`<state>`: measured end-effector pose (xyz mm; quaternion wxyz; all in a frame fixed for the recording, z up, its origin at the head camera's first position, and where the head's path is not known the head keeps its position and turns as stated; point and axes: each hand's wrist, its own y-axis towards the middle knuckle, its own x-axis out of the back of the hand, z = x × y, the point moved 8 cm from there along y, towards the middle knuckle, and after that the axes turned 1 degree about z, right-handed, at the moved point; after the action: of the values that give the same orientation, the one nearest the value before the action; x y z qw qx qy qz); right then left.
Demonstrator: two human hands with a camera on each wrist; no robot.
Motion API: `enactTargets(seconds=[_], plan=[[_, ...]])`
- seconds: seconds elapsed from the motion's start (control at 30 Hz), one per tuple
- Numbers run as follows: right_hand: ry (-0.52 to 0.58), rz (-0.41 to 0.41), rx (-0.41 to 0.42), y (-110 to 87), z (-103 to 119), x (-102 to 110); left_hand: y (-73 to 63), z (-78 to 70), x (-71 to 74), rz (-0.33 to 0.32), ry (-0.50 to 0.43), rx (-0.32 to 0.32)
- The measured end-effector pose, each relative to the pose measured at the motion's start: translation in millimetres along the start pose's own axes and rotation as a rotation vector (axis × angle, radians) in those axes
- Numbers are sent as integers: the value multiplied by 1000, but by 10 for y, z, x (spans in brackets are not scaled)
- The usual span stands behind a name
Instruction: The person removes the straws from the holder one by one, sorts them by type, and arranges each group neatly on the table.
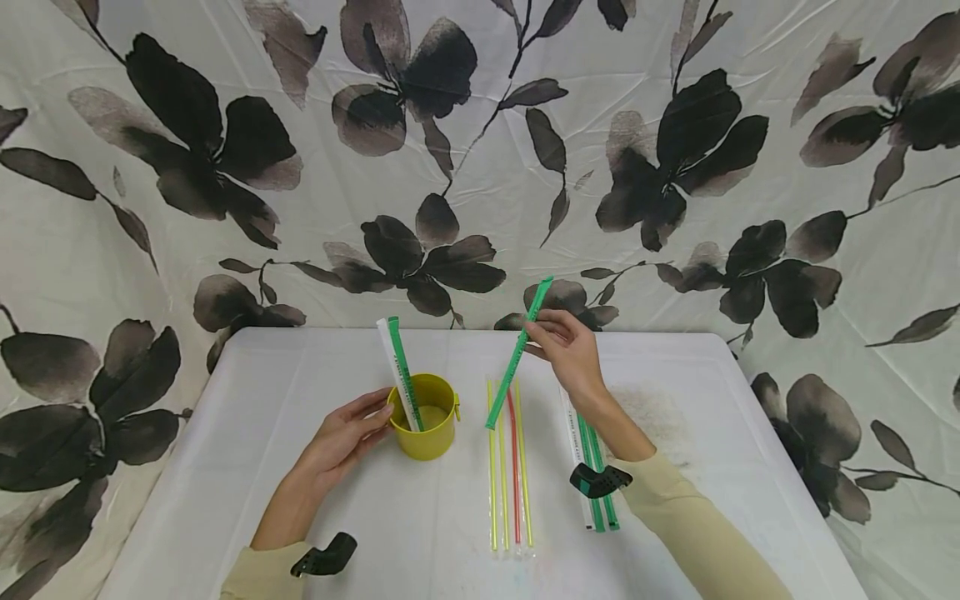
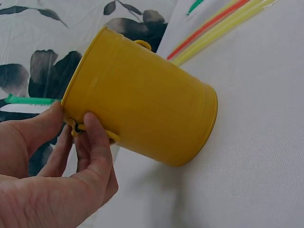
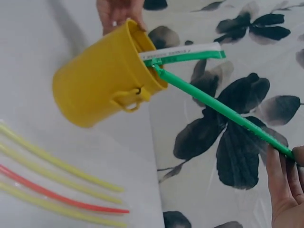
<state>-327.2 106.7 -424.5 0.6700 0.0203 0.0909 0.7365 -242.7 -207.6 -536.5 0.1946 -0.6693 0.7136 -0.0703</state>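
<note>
My left hand (image 1: 337,446) holds a small yellow bucket (image 1: 426,443) at its left side; in the left wrist view, thumb and fingers pinch it near the rim and side loop. A white wrapped straw (image 1: 394,358) and a green wrapped straw (image 1: 402,358) lean inside, their tops sticking out. My right hand (image 1: 576,357) pinches another green wrapped straw (image 1: 508,377) near its upper end, above the table and right of the bucket. Its lower end hangs free, slanting down-left. Whether the bucket's base touches the table I cannot tell.
Several clear-wrapped straws, yellow (image 1: 492,483) and red (image 1: 515,483), lie side by side on the white table (image 1: 375,533). More green wrapped straws (image 1: 597,500) and a white one (image 1: 580,471) lie under my right forearm. A floral cloth (image 1: 480,167) hangs behind.
</note>
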Motion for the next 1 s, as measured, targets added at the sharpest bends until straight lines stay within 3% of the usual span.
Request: enactTargets(seconds=[0.33,1.0], plan=[[5,-27,-23,-113,-154,273,-5,-16,-5,8,-9,-6],[-83,-98,-155,-448,-549,890,-3,2,5,-3,1,-7]])
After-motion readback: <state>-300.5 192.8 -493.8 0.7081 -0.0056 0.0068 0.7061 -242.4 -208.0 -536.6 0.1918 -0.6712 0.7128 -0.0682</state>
